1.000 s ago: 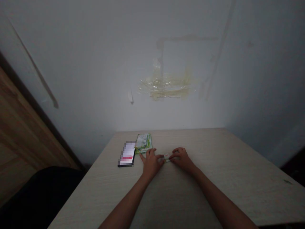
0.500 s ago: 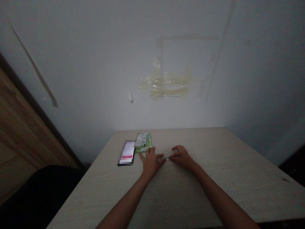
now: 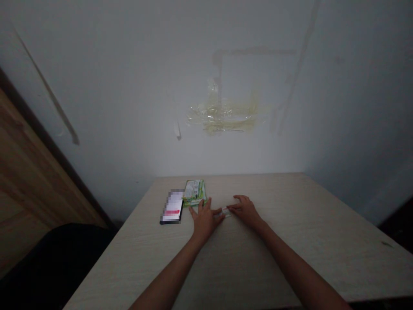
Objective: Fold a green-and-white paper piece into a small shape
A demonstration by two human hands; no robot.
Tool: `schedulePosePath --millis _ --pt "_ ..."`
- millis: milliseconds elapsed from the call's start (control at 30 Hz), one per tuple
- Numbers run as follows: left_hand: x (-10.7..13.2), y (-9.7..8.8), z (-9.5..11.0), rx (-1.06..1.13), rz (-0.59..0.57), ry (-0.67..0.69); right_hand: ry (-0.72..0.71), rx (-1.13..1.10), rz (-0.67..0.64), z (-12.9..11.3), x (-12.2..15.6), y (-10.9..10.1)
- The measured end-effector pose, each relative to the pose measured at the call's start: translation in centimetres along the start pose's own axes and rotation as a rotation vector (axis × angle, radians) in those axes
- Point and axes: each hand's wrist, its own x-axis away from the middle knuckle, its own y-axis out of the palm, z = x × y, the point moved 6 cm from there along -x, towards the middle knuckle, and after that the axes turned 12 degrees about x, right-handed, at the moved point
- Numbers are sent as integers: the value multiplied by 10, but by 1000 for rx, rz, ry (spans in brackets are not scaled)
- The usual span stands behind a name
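Between my hands, low over the table, is a small whitish, partly see-through piece [image 3: 225, 212]; it is too small to tell its kind. My left hand [image 3: 204, 221] pinches its left end between thumb and forefinger, while the other fingers spread toward the green packets. My right hand [image 3: 247, 211] has its thumb and a finger pinched at the piece's upper right edge, with another finger raised apart. Just beyond my left fingertips lie green-and-white packets [image 3: 194, 189], one on another.
A phone [image 3: 172, 207] with a lit, blurred screen lies left of the packets on the pale wooden table [image 3: 274, 267]. The wall [image 3: 129, 107] behind carries strips of clear tape [image 3: 222, 116]. A dark rounded shape [image 3: 54, 258] stands at the left.
My right fingertips have shifted slightly up and left along the whitish piece. My left hand has stayed nearly still.
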Motion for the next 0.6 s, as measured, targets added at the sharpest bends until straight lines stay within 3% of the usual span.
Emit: schedulePosePath --millis 600 --pt "0 -1 -5 28 36 -23 -102 -14 56 -5 8 -4"
